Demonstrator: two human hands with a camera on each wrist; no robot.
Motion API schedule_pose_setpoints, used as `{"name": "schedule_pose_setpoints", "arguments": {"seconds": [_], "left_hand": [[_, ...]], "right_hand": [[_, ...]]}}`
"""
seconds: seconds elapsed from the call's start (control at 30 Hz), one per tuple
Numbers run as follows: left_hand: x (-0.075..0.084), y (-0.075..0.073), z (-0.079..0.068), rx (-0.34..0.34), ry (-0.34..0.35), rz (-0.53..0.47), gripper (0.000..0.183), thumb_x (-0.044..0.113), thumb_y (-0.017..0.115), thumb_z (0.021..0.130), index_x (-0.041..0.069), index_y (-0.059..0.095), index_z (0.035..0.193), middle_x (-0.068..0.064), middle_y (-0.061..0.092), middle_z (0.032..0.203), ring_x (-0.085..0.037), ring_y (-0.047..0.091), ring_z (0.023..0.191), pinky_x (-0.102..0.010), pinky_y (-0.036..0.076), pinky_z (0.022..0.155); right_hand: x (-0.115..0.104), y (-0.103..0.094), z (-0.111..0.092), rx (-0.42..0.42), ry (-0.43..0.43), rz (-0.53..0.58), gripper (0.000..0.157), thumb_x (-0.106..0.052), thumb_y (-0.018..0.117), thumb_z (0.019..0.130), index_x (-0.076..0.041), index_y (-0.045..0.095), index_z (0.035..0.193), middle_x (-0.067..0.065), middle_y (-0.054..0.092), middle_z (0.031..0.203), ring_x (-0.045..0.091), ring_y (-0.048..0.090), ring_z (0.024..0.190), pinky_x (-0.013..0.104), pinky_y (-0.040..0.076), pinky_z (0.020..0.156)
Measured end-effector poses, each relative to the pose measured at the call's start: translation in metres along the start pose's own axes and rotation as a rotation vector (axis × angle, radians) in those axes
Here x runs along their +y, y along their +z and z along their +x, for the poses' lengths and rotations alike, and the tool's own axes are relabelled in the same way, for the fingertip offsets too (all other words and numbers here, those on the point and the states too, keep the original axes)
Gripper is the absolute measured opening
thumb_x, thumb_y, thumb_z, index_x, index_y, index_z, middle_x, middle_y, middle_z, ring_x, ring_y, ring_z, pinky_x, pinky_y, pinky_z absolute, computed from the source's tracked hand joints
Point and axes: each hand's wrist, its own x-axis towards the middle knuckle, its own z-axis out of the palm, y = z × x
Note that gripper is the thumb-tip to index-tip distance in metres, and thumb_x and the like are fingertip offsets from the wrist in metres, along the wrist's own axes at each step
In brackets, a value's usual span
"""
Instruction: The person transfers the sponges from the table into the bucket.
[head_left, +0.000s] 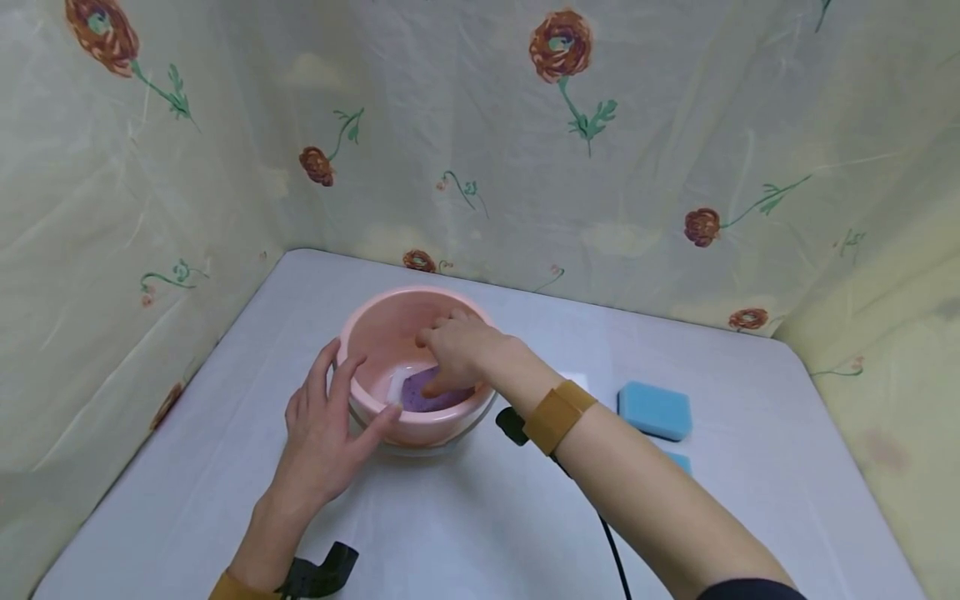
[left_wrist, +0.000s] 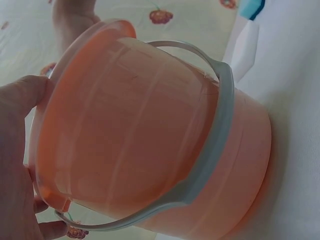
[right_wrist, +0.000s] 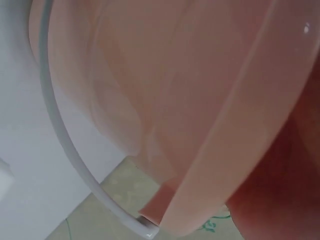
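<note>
A pink bucket (head_left: 420, 429) stands on the white table, its grey handle (left_wrist: 220, 115) hanging low around the side. My left hand (head_left: 326, 437) holds the near left part of the rim, with fingers over the edge and thumb against it. Inside the bucket lies a purple sponge (head_left: 427, 398), with a white piece (head_left: 395, 385) beside it. My right hand (head_left: 461, 350) reaches into the bucket above the purple sponge, fingers spread and thumb close to it. Whether the thumb touches the sponge cannot be made out. In the right wrist view the bucket wall hides most of that hand.
To the right of the bucket lies a blue sponge (head_left: 654, 410), and another blue piece (head_left: 680, 461) is partly covered by my right forearm. A white block (head_left: 576, 380) shows behind that forearm. Flowered curtains (head_left: 480, 125) enclose the table's (head_left: 480, 517) back and sides.
</note>
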Motion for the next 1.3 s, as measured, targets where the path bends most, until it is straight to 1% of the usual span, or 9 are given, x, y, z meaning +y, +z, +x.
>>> {"name": "schedule_pose_setpoints", "arguments": {"seconds": [0.23,0.33,0.47,0.57,0.77,0.83,0.93,1.07,1.3], "left_hand": [[0.001,0.002,0.000,0.004,0.004,0.001,0.079,0.052,0.066,0.092,0.016,0.032,0.155,-0.012,0.004,0.166,-0.043,0.018,0.146,-0.069,0.008,0.113],[0.002,0.003,0.000,0.000,0.004,0.000,0.080,0.052,0.065,0.092,0.017,0.032,0.155,-0.012,0.004,0.166,-0.044,0.018,0.146,-0.069,0.008,0.112],[0.002,0.003,-0.001,-0.003,0.004,0.003,0.080,0.055,0.064,0.092,0.018,0.031,0.155,-0.011,0.003,0.166,-0.044,0.017,0.146,-0.069,0.008,0.112],[0.002,0.003,0.000,-0.001,0.005,0.002,0.081,0.056,0.063,0.092,0.018,0.030,0.156,-0.011,0.002,0.166,-0.043,0.017,0.146,-0.069,0.009,0.112],[0.003,0.005,-0.001,0.012,0.011,-0.009,0.080,0.054,0.064,0.092,0.017,0.031,0.155,-0.012,0.004,0.166,-0.044,0.017,0.146,-0.070,0.009,0.112],[0.003,0.005,-0.001,0.016,0.013,-0.010,0.079,0.054,0.065,0.092,0.017,0.031,0.154,-0.013,0.005,0.166,-0.044,0.018,0.146,-0.070,0.009,0.112],[0.003,0.006,-0.001,0.020,0.008,-0.006,0.079,0.054,0.064,0.092,0.017,0.031,0.154,-0.013,0.006,0.166,-0.044,0.018,0.146,-0.070,0.010,0.112],[0.003,0.005,-0.002,0.023,-0.004,-0.005,0.079,0.055,0.064,0.092,0.018,0.032,0.154,-0.012,0.006,0.166,-0.043,0.018,0.146,-0.070,0.010,0.112],[0.002,0.005,-0.002,0.041,0.008,-0.013,0.077,0.053,0.065,0.092,0.017,0.033,0.152,-0.013,0.007,0.165,-0.044,0.020,0.145,-0.071,0.012,0.111]], "right_hand": [[0.002,-0.001,-0.004,0.016,-0.018,-0.005,0.065,-0.045,0.076,0.088,-0.019,0.055,0.144,0.005,0.052,0.144,0.027,0.039,0.137,0.044,0.032,0.113],[0.003,-0.002,-0.006,0.025,-0.028,-0.012,0.066,-0.046,0.075,0.089,-0.019,0.054,0.145,0.005,0.051,0.145,0.027,0.039,0.137,0.042,0.031,0.115],[0.006,-0.005,-0.012,0.057,-0.042,0.009,0.067,-0.047,0.075,0.089,-0.017,0.054,0.145,0.006,0.051,0.146,0.027,0.039,0.138,0.043,0.029,0.116],[0.009,-0.007,-0.017,0.091,-0.051,0.040,0.067,-0.047,0.075,0.088,-0.016,0.055,0.144,0.006,0.050,0.146,0.029,0.040,0.137,0.045,0.030,0.115],[0.022,-0.007,-0.032,0.151,-0.052,0.100,0.065,-0.045,0.075,0.088,-0.016,0.055,0.143,0.005,0.050,0.147,0.030,0.043,0.131,0.047,0.041,0.105],[0.028,-0.008,-0.038,0.177,-0.052,0.128,0.065,-0.044,0.075,0.088,-0.016,0.056,0.143,0.007,0.051,0.146,0.030,0.043,0.129,0.047,0.043,0.103],[0.037,-0.009,-0.048,0.219,-0.061,0.173,0.064,-0.042,0.074,0.089,-0.014,0.056,0.143,0.010,0.052,0.144,0.032,0.043,0.130,0.048,0.041,0.104],[0.048,-0.009,-0.062,0.267,-0.061,0.241,0.063,-0.040,0.074,0.089,-0.010,0.056,0.142,0.011,0.052,0.143,0.033,0.041,0.132,0.050,0.040,0.105],[0.066,-0.001,-0.081,0.324,-0.015,0.320,0.066,-0.041,0.075,0.089,-0.010,0.055,0.143,0.010,0.051,0.145,0.032,0.038,0.136,0.054,0.039,0.106]]}}
